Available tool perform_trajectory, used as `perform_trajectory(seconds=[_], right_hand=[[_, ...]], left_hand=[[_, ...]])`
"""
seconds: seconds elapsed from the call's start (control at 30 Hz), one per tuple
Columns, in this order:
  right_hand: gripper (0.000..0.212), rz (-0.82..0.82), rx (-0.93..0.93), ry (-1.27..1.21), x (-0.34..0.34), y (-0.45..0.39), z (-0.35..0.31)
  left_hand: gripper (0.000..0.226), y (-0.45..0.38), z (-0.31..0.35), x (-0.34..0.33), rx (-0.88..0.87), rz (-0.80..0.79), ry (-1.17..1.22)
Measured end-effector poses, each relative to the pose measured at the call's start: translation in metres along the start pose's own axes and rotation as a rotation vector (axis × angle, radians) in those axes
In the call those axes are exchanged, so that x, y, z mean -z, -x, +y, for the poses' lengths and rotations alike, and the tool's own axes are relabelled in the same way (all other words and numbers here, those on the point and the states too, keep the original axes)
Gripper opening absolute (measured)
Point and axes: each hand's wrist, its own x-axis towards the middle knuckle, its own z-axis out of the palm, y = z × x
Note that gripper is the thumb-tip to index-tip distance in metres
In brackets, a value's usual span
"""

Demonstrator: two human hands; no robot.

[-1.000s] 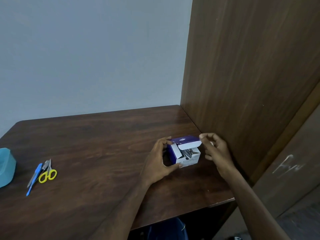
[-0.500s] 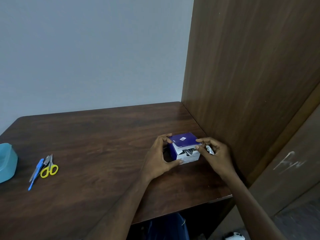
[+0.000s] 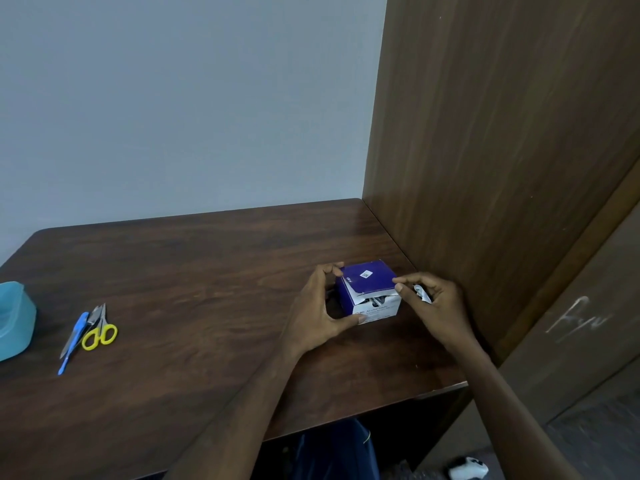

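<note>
A small purple and white cardboard box (image 3: pixel 367 292) sits on the dark wooden table (image 3: pixel 194 299), near its right side. My left hand (image 3: pixel 320 311) grips the box from the left, with the thumb at the front lower corner and the fingertips at the top rear edge. My right hand (image 3: pixel 434 306) pinches the right edge of the purple lid flap with thumb and forefinger, pressing it down. A small white packet (image 3: pixel 421 293) is tucked in the curled fingers of that hand. Dark contents show through the gap under the lid.
Yellow-handled scissors (image 3: pixel 98 332), a blue-handled tool (image 3: pixel 73 341) and a grey metal tool lie together at the table's left. A light blue container (image 3: pixel 14 322) sits at the left edge. A tall wooden panel (image 3: pixel 502 150) walls the right side.
The box lid flap, raised and showing its white underside a second ago, has been lowered over the box by my right hand. My left hand has stayed on the box.
</note>
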Motion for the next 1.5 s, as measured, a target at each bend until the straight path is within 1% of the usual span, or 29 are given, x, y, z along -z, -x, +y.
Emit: perform_trajectory(seconds=[0.07, 0.3, 0.43, 0.6, 0.77, 0.87, 0.97, 1.03, 1.1, 1.13, 1.17, 1.2, 1.23, 1.3, 1.4, 1.5], right_hand=[[0.012, -0.002, 0.002, 0.01, 0.0, -0.001, -0.001], [0.012, 0.053, 0.08, 0.062, -0.001, -0.001, -0.006], [0.012, 0.003, 0.057, 0.064, 0.001, 0.0, -0.005], [0.015, 0.001, 0.093, 0.177, 0.005, 0.002, -0.004], [0.013, -0.043, 0.027, 0.257, 0.004, 0.007, -0.002], [0.014, -0.035, 0.008, 0.242, 0.004, 0.008, -0.005], [0.022, 0.016, -0.06, 0.032, 0.001, 0.01, -0.01], [0.027, 0.069, -0.099, -0.078, -0.002, 0.011, -0.016], [0.03, 0.117, -0.089, -0.085, -0.005, 0.012, -0.022], [0.034, 0.121, -0.076, -0.078, -0.008, 0.014, -0.026], [0.04, 0.118, -0.066, -0.075, -0.01, 0.016, -0.03], [0.046, 0.111, -0.052, -0.066, -0.014, 0.019, -0.035], [0.047, 0.106, -0.026, -0.047, -0.018, 0.022, -0.04], [0.039, 0.106, 0.04, -0.006, -0.029, 0.027, -0.052], [0.028, 0.098, 0.133, -0.012, -0.059, 0.036, -0.08], [0.029, -0.014, 0.182, -0.086, -0.106, 0.045, -0.109]], left_hand=[[0.083, 0.001, 0.001, 0.001, -0.017, -0.007, -0.015], [0.07, 0.002, 0.001, 0.002, -0.076, -0.006, -0.058], [0.068, 0.001, -0.001, 0.002, -0.075, -0.015, -0.091], [0.065, 0.002, -0.002, 0.003, -0.056, -0.032, -0.089], [0.059, 0.001, -0.003, 0.003, -0.032, -0.056, -0.094], [0.059, 0.001, -0.003, 0.003, -0.024, -0.059, -0.099], [0.068, 0.002, -0.002, 0.003, -0.022, -0.052, -0.11], [0.083, 0.001, -0.001, 0.004, -0.001, -0.051, -0.085], [0.1, 0.002, 0.001, 0.004, 0.044, -0.035, -0.03], [0.104, 0.003, 0.002, 0.005, 0.069, -0.01, -0.007], [0.104, 0.004, 0.003, 0.005, 0.09, 0.022, 0.005], [0.099, 0.005, 0.005, 0.007, 0.107, 0.058, 0.014], [0.092, 0.007, 0.007, 0.01, 0.117, 0.095, 0.026], [0.077, 0.01, 0.009, 0.023, 0.114, 0.152, 0.035], [0.055, 0.016, 0.007, 0.055, 0.036, 0.203, -0.054], [0.043, 0.024, -0.006, 0.098, -0.056, 0.236, -0.19]])
